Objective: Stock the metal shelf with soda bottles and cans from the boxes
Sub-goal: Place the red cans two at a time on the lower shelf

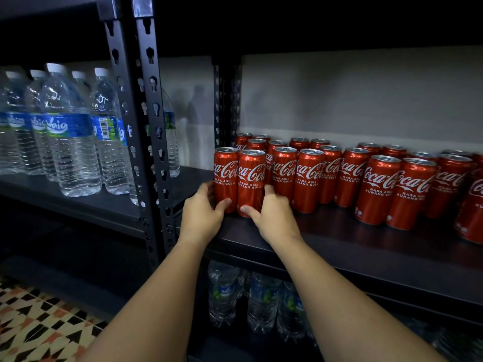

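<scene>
Fingers (206,186) of the left hand (201,212) wrap the left can (226,176); the right hand (271,218) wraps the adjacent can (251,181), both upright at the near left of the metal shelf (339,246). Full cans are likely heavy, rigid and smooth: grip low on the sidewall.

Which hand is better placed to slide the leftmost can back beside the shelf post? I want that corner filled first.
The left hand. It already grips the leftmost can, which stands nearest the shelf post. The right hand holds the neighbouring can, farther from the post.
</scene>
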`<state>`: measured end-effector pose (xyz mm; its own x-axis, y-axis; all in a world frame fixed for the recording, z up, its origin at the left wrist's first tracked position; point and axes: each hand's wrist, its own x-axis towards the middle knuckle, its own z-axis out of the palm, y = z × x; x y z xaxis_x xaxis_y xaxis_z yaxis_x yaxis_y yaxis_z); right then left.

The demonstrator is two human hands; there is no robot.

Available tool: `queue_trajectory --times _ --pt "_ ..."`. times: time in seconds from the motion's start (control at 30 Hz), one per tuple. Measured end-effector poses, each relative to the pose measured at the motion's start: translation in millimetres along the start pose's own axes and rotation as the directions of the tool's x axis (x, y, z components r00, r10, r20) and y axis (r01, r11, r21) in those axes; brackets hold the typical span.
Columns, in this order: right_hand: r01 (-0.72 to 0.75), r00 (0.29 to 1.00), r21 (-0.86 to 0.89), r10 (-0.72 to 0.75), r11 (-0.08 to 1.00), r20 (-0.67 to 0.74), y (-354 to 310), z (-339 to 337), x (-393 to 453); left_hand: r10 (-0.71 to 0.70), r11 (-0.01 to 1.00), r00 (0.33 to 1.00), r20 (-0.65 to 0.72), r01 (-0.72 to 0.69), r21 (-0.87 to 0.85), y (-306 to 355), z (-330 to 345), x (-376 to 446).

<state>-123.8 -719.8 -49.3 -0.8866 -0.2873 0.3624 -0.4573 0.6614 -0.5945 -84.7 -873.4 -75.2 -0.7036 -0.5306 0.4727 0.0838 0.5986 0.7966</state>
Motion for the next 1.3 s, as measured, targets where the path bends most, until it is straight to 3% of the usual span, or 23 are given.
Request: queue_trajectory --times 0.67,0.8,0.9,1.03,1.17,1.3 --pt "0.006 1.000 -0.031 -0.005 1.000 0.012 1.4 4.3 0.7 -0.053 0.996 0.997 0.060 0.049 0.070 -1.1 2.3 1.9" --pt "-0.015 1.000 -0.018 0.015 1.000 0.023 1.5 3.4 -0.4 -0.072 0.985 0.994 0.078 0.059 0.160 3.0 1.3 0.5" --pt "-0.019 1.000 -0.012 0.019 1.000 0.025 2.8 -0.5 -5.3 -0.115 0.979 0.992 0.057 0.104 0.177 10.1 -1.0 -6.0" --pt "-0.005 1.000 -0.049 0.006 0.999 0.029 6.7 -14.2 -26.3 -0.037 0.987 0.999 -0.014 0.039 0.159 17.8 -0.2 -35.3" --pt "0.121 0.993 -0.026 -0.121 0.992 -0.006 25.3 -40.2 -70.9 0.107 0.994 0.987 -0.121 -0.108 -0.002 38.0 5.9 -86.0" --pt "0.305 0.947 -0.114 -0.314 0.946 -0.068 65.0 -66.9 -128.5 0.159 0.980 0.987 -0.016 -0.160 -0.117 55.5 31.7 -150.0"
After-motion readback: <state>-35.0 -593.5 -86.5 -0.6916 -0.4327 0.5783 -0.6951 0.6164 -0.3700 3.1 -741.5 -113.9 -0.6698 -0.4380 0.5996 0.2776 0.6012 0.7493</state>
